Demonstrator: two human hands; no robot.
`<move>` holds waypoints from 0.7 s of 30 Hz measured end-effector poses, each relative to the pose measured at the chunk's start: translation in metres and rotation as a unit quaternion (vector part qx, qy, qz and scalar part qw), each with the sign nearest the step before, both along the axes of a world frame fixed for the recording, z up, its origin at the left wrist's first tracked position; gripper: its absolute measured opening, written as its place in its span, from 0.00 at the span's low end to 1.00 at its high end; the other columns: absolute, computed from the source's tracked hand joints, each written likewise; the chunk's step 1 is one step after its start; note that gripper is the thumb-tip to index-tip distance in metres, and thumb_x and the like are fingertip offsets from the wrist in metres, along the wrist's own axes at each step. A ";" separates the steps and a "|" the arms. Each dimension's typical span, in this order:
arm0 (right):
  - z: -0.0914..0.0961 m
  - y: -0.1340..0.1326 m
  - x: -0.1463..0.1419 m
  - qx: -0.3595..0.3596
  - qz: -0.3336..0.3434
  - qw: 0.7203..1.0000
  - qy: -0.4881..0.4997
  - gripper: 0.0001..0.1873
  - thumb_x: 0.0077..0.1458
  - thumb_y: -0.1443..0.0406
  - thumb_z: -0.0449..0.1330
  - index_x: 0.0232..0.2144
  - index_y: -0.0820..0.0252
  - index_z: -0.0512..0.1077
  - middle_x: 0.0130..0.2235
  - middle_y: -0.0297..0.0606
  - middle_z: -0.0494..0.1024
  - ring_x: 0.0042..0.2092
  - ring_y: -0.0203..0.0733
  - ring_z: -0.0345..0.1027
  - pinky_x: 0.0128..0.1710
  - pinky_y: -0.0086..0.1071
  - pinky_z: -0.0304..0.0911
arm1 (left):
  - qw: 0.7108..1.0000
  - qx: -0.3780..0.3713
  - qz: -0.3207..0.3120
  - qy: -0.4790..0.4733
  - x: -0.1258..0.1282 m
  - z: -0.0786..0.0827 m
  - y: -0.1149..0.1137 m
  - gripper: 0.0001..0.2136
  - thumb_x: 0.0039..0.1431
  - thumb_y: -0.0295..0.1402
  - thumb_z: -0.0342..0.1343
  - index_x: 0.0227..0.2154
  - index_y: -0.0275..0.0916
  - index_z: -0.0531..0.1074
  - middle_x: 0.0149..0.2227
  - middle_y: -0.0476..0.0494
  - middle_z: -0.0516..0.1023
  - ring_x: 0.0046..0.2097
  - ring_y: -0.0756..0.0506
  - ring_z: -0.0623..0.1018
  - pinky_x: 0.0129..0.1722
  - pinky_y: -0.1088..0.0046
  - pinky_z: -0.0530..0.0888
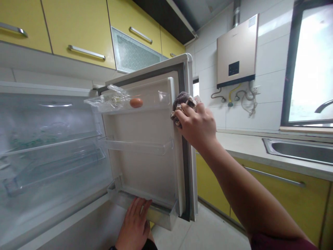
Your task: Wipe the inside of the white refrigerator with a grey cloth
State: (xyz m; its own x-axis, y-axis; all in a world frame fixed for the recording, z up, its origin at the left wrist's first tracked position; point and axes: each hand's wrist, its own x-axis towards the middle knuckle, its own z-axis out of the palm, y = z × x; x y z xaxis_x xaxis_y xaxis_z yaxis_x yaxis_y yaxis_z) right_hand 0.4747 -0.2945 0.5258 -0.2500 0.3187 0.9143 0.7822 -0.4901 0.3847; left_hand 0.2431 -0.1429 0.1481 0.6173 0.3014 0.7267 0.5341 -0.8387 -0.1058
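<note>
The fridge door (145, 156) stands open in front of me, its inner side facing me. My right hand (196, 125) is closed on a brownish cloth (180, 100) and presses it against the door's dark rubber seal near the top right. My left hand (135, 225) lies flat with fingers stretched out against the lowest door shelf (161, 215). On the top door shelf sit a brown egg (136, 102) and a crumpled clear plastic bag (109, 99).
The fridge interior (49, 149) with clear shelves lies to the left. Yellow cabinets (78, 31) hang above. To the right run a counter (247, 147), a steel sink (299, 151), a window and a wall-mounted water heater (236, 52).
</note>
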 end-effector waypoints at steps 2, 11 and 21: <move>-0.006 -0.001 -0.001 -0.005 -0.004 1.000 -0.005 0.15 0.64 0.63 0.55 0.52 0.55 0.73 0.59 0.42 0.75 0.55 0.60 0.62 0.41 0.45 0.56 | 1.000 -0.001 0.000 -0.004 0.000 0.000 0.000 0.36 0.49 0.18 0.51 0.64 0.45 0.64 0.61 0.41 0.72 0.64 0.37 0.69 0.65 0.51 0.69; -0.033 -0.005 -0.006 -0.013 -0.037 0.999 -0.037 0.13 0.66 0.65 0.52 0.49 0.56 0.73 0.58 0.42 0.76 0.49 0.54 0.63 0.37 0.43 0.49 | 1.000 0.008 -0.002 -0.007 0.000 -0.001 0.001 0.35 0.50 0.18 0.52 0.64 0.44 0.65 0.61 0.40 0.72 0.65 0.36 0.69 0.64 0.49 0.70; -0.060 -0.017 -0.001 -0.079 -0.007 0.996 -0.044 0.10 0.63 0.63 0.57 0.47 0.54 0.74 0.52 0.40 0.79 0.46 0.51 0.61 0.38 0.42 0.46 | 0.999 0.036 -0.005 -0.009 0.000 0.002 0.000 0.34 0.51 0.19 0.51 0.63 0.43 0.65 0.60 0.41 0.73 0.63 0.38 0.70 0.64 0.51 0.71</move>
